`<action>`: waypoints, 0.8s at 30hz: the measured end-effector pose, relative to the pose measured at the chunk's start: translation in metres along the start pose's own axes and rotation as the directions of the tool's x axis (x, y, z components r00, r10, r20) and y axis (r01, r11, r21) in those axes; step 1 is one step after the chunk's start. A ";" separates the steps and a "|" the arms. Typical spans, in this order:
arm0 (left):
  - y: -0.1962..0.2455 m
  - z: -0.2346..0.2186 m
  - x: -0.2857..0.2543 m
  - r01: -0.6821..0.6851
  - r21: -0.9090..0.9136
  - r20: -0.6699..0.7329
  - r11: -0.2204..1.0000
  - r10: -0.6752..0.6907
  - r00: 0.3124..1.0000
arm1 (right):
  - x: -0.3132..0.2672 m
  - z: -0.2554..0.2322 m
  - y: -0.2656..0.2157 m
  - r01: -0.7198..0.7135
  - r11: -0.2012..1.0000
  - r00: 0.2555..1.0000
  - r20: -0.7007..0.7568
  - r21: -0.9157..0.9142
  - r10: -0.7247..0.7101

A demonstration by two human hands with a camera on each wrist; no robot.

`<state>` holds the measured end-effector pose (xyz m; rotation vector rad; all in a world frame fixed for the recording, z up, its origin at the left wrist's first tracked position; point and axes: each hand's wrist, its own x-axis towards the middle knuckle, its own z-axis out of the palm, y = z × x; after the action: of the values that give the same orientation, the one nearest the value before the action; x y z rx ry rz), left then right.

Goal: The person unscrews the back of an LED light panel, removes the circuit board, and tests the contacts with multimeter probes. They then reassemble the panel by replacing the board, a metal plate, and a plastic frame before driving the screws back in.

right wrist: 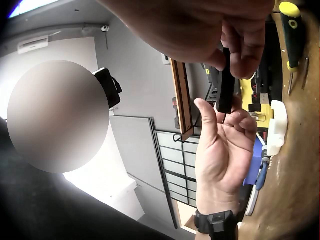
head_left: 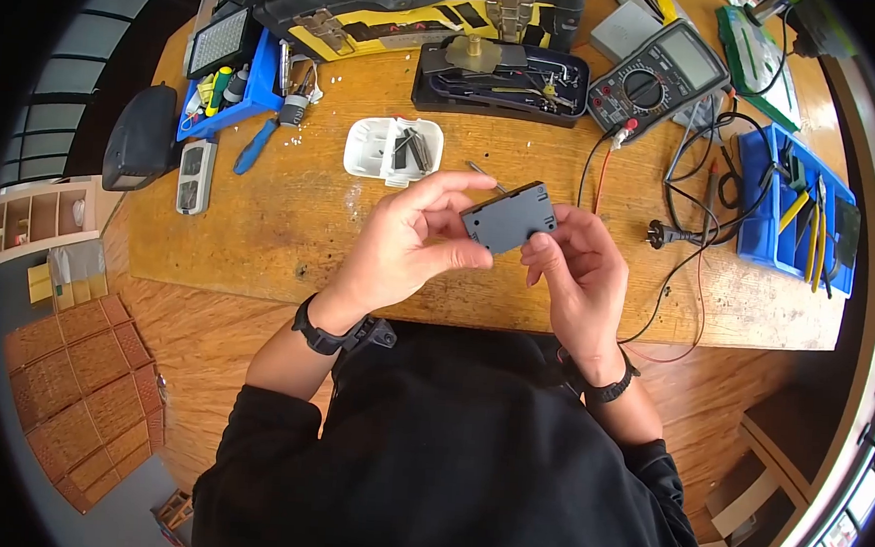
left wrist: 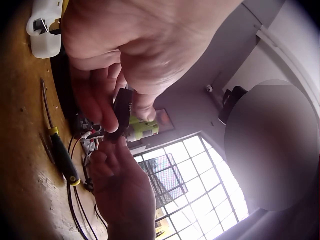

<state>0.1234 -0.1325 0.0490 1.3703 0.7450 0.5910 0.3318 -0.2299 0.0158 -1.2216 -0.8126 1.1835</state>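
Note:
A flat black plastic box (head_left: 511, 220) with small slots along its edges is held up between both hands over the near part of the table. My right hand (head_left: 587, 283) pinches its right end, thumb on the near face. On the other side, my left hand (head_left: 399, 241) has its fingers curled behind the left end. That thumb stands out straight near the lower edge in the right wrist view. Below the hands, a screwdriver (left wrist: 61, 157) with a dark green and yellow handle lies on the table; the hands mostly cover it in the head view.
A white divided box (head_left: 367, 149) with small dark parts stands beyond the hands. Behind it are a dark tray (head_left: 448, 99) of parts and a multimeter (head_left: 660, 82) with cables trailing right. Blue bins (head_left: 775, 249) of tools stand on both sides; a blue-handled screwdriver (head_left: 255, 147) lies left.

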 end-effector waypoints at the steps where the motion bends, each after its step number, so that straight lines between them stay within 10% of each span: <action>1: -0.001 0.001 0.000 -0.043 0.027 0.022 0.999 0.043 0.999 | 0.001 0.000 0.000 -0.007 0.999 1.000 -0.012 0.034 0.008; 8: -0.004 0.005 -0.001 -0.122 0.215 0.000 0.969 0.125 0.992 | -0.001 -0.005 0.000 0.005 1.000 1.000 -0.011 -0.024 -0.006; 14: -0.007 0.001 -0.012 -0.277 0.720 0.100 0.636 0.300 0.949 | -0.013 -0.014 -0.008 0.090 0.822 0.993 0.116 -0.563 -0.030; 24: -0.026 -0.052 -0.040 -0.072 0.852 0.046 0.519 0.062 0.997 | -0.021 -0.020 -0.004 0.200 0.714 0.976 0.068 -0.671 -0.209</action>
<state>0.0563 -0.1323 0.0264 2.3400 1.0454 0.2402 0.3464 -0.2552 0.0180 -1.6667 -1.4100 0.6939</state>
